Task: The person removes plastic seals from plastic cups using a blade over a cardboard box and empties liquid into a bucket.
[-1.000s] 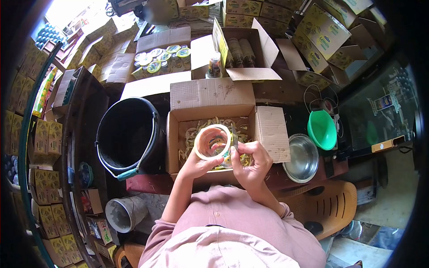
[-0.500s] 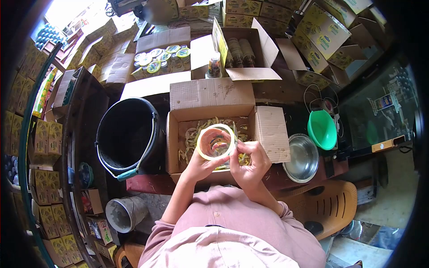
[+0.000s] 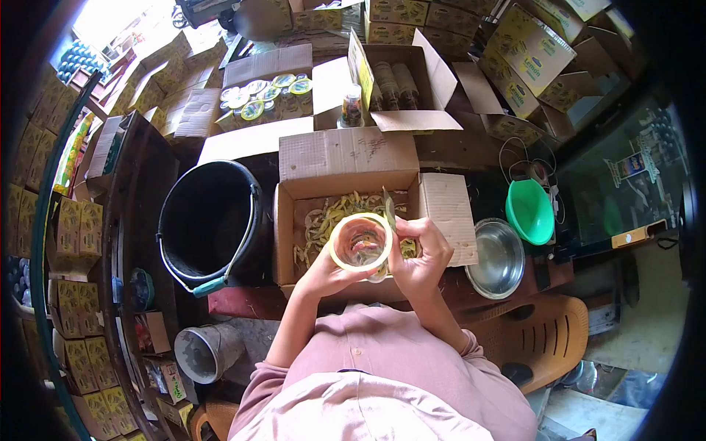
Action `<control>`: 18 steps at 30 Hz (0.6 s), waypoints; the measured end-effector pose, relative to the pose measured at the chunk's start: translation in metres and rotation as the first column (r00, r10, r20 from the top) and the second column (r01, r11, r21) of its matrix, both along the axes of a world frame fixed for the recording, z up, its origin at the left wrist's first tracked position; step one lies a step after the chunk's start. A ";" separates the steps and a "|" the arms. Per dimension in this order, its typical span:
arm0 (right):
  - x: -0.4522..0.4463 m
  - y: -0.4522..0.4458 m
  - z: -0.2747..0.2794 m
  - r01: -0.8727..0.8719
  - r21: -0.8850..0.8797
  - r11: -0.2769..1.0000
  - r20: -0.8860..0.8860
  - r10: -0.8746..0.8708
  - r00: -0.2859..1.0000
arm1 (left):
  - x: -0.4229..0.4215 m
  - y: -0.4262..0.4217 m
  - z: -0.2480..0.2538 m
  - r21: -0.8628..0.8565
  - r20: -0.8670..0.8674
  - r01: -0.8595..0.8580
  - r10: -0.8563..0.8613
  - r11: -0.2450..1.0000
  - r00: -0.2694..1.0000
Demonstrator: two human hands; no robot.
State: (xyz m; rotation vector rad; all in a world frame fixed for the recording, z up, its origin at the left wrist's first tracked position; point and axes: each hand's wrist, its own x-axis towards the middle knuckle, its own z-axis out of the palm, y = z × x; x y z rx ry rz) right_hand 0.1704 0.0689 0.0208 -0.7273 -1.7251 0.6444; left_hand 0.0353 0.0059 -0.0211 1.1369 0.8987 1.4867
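My left hand (image 3: 323, 278) is wrapped round a clear plastic cup (image 3: 362, 246) with a pale yellow rim, its mouth turned up toward me. In my right hand (image 3: 423, 253) is a knife (image 3: 388, 207), its narrow blade pointing away from me beside the cup's right rim. The right thumb lies close to the cup's side; whether it touches is unclear. Both hands are over the near side of an open cardboard box (image 3: 349, 158), where many thin yellow-green strips (image 3: 342, 212) lie on the bottom. The knife's handle is hidden by my fingers.
A large black bucket (image 3: 170, 220) stands left of the box. To the right are a metal bowl (image 3: 495, 261) and a green basin (image 3: 529, 213). Behind, one carton holds lidded cups (image 3: 254, 109), another holds stacked cups (image 3: 393, 84). A grey pail (image 3: 209, 353) is lower left.
The cup and both hands have shifted slightly right and toward me. My right hand has turned, and the knife blade now projects farther past the cup's rim.
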 end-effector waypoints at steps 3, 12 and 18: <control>0.005 0.000 -0.001 -0.023 -0.116 0.993 -0.039 0.018 0.999 | 0.003 0.001 -0.004 0.008 0.156 0.012 -0.013 1.000 0.988; 0.006 -0.008 0.003 -0.006 0.008 1.000 0.009 0.006 1.000 | -0.002 0.001 -0.013 0.051 0.217 0.010 -0.021 0.999 0.976; 0.003 -0.008 -0.001 0.034 0.132 0.991 0.071 -0.043 0.997 | 0.004 0.000 -0.004 0.125 0.084 -0.027 0.016 0.992 0.996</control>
